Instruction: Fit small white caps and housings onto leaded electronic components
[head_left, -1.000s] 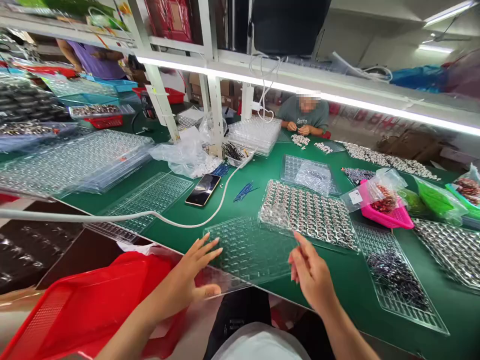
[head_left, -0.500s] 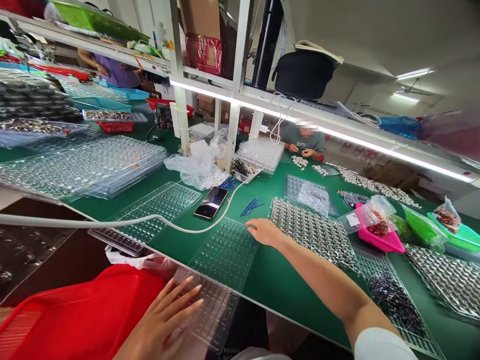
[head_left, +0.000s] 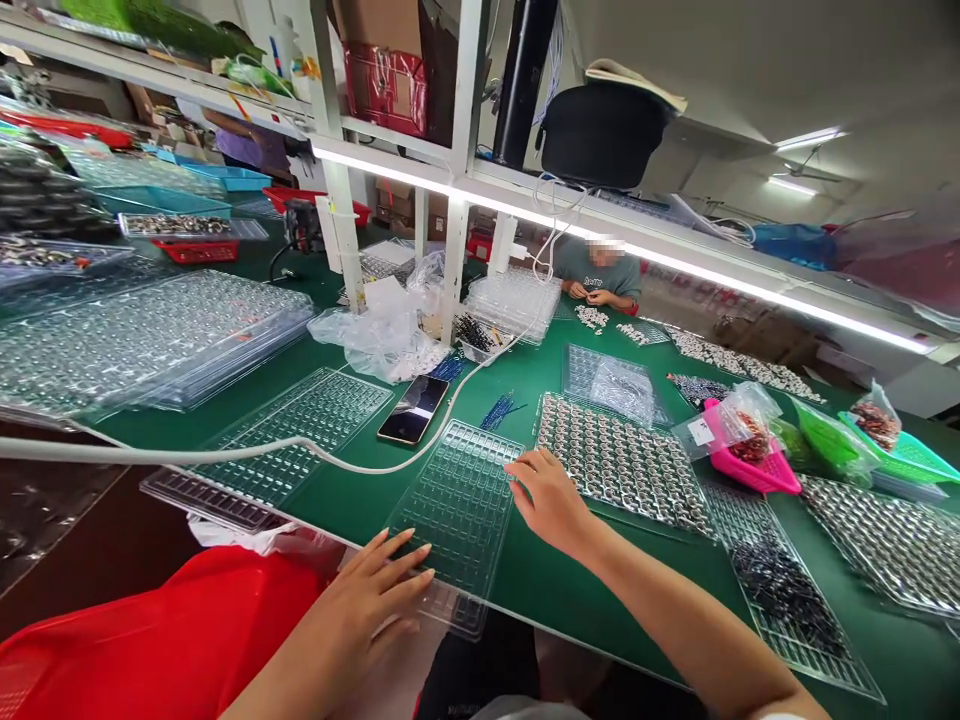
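Since the earlier frame, the clear plastic tray (head_left: 461, 510) has slid toward the far side of the green table (head_left: 577, 590); its near end overhangs the table edge less than before. It is rectangular, see-through and shiny, with rows of small moulded pockets, and lies right of the phone (head_left: 412, 410) and white cable (head_left: 375, 468). Blue strands (head_left: 499, 410) lie just beyond its far end; a sheet of metal pieces (head_left: 615, 460) lies to the right.

Left hand (head_left: 367, 595) has risen to the tray's near left part, fingers spread, grasping nothing; whether the fingertips press cannot be told. Right hand (head_left: 551, 500) is at the far right edge, fingers partly curled; whether it pinches the rim cannot be told.
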